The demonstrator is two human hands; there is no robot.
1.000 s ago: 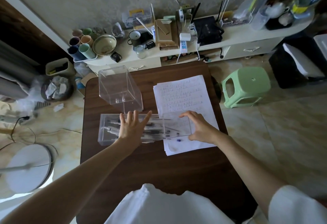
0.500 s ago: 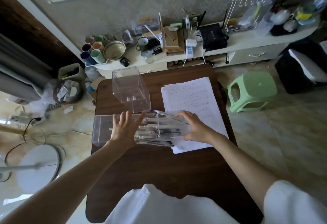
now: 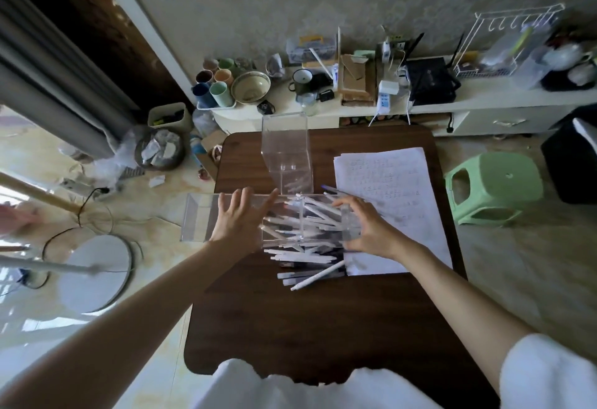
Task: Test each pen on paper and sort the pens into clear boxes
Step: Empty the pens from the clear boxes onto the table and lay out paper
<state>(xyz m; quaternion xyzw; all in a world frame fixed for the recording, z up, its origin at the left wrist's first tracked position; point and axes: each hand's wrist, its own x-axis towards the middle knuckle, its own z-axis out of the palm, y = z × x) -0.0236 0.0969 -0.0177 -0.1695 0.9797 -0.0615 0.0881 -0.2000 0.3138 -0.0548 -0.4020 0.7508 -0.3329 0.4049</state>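
- Pens [image 3: 302,248], mostly white-barrelled, lie in a jumbled heap. Some are seen through the right half of the long clear box [image 3: 197,218], and others are spread on the table [image 3: 323,328] just in front of it, on the person's side.
- One white pen [image 3: 318,277] lies at a slant at the near edge of the heap, its far end touching the paper [image 3: 400,182].
- The long clear box lies crosswise on the table, with its left end sticking out past the table's left edge. Blur makes it hard to tell whether it rests flat or is tipped.
- The left hand [image 3: 237,219] is flat against the middle of the box, with the fingers straight and spread wide.
- The right hand [image 3: 366,227] holds the right end of the box, with its fingers curled over it.
- A tall clear box [image 3: 286,147] stands upright just behind the long one, at the far side of the table.
- The paper, a stack of handwritten sheets, lies on the right part of the table, partly under the right hand.
- A green stool [image 3: 494,189] stands on the floor to the right of the table.
- A low white shelf [image 3: 484,101] crowded with cups, a bowl and cables runs along the wall behind the table.
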